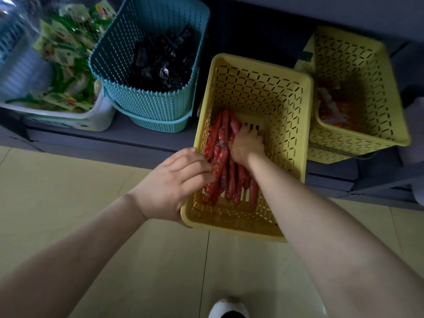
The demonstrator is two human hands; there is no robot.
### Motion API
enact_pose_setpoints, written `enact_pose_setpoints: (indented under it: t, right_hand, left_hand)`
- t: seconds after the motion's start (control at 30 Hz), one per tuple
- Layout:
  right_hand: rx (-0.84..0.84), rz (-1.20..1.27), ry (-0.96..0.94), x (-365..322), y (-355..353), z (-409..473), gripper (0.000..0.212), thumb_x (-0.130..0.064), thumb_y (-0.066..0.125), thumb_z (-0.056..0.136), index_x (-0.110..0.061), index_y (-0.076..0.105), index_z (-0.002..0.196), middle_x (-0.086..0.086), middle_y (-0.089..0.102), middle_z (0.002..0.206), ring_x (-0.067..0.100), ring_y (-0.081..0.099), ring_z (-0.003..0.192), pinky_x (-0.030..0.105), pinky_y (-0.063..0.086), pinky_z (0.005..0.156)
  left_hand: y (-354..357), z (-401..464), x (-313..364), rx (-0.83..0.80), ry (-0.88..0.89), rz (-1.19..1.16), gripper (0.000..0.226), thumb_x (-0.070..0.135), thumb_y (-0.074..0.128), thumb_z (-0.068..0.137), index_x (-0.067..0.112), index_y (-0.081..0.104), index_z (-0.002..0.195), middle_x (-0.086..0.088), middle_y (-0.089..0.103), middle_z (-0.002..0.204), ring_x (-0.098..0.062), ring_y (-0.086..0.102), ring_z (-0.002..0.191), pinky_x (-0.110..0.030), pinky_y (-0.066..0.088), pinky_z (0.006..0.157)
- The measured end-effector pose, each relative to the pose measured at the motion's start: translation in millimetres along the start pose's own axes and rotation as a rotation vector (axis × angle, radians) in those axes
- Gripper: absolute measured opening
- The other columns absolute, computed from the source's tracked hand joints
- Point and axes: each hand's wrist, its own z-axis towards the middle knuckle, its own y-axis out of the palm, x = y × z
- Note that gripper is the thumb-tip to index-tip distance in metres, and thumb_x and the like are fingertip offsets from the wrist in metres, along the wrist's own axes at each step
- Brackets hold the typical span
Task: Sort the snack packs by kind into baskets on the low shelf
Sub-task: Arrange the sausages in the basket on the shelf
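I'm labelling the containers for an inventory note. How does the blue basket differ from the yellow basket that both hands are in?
The blue basket has woven-look walls and holds dark packs; the near yellow basket has slotted walls and holds red sausage sticks. The blue one sits on the low shelf untouched; the yellow one juts over the floor, with the left hand and right hand on its sticks. Both are perforated plastic.
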Motion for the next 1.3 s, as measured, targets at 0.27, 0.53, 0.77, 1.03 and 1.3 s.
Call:
enact_pose_setpoints:
  t: [0.27, 0.53, 0.77, 1.03, 1.3]
  right_hand:
    - [-0.125, 0.223, 0.002, -7, 1, -58, 0.053, -0.030, 0.034, 0.099, 0.000, 0.029, 0.142, 0.023, 0.022, 0.150, 0.037, 0.023, 0.138, 0.042, 0.023, 0.110]
    - [0.075, 0.438, -0.030, -18, -15, 33, 0.046, -0.030, 0.041, 0.098, -0.003, 0.036, 0.135, 0.023, 0.036, 0.139, 0.037, 0.037, 0.128, 0.034, 0.030, 0.105]
    - [0.087, 0.597, -0.163, -28, -10, 37, 0.051, -0.019, 0.063, 0.088, -0.006, 0.042, 0.132, 0.010, 0.051, 0.129, 0.024, 0.048, 0.120, 0.027, 0.039, 0.096]
    - [-0.174, 0.259, -0.318, -19, -19, 11, 0.047, -0.029, 0.030, 0.102, -0.007, 0.035, 0.143, 0.009, 0.030, 0.152, 0.023, 0.027, 0.140, 0.028, 0.021, 0.112]
    - [-0.037, 0.012, -0.192, -6, -19, -6, 0.062, -0.049, 0.027, 0.098, -0.015, 0.017, 0.148, 0.013, 0.027, 0.152, 0.031, 0.028, 0.139, 0.042, 0.026, 0.112]
  left_hand:
    - [-1, -5, 4, -0.049, 0.019, 0.046, 0.065, 0.064, 0.060, 0.071, 0.013, 0.055, 0.112, -0.009, 0.061, 0.109, -0.026, 0.048, 0.112, -0.039, 0.024, 0.111]
    - [3, -15, 7, -0.063, 0.028, 0.073, 0.056, 0.059, 0.055, 0.077, 0.016, 0.052, 0.114, -0.007, 0.063, 0.110, -0.023, 0.047, 0.114, -0.035, 0.018, 0.113]
    - [1, -8, 0, -0.049, 0.027, 0.010, 0.059, 0.061, 0.055, 0.077, 0.017, 0.050, 0.115, -0.002, 0.049, 0.116, -0.022, 0.047, 0.115, -0.036, 0.020, 0.114]
    - [-1, -2, 1, -0.022, 0.013, 0.006, 0.067, 0.065, 0.062, 0.069, 0.016, 0.051, 0.113, -0.003, 0.052, 0.113, -0.023, 0.049, 0.112, -0.038, 0.025, 0.112]
    - [1, -8, 5, -0.022, 0.005, 0.031, 0.066, 0.064, 0.062, 0.069, 0.016, 0.051, 0.112, -0.003, 0.053, 0.113, -0.023, 0.048, 0.113, -0.036, 0.021, 0.113]
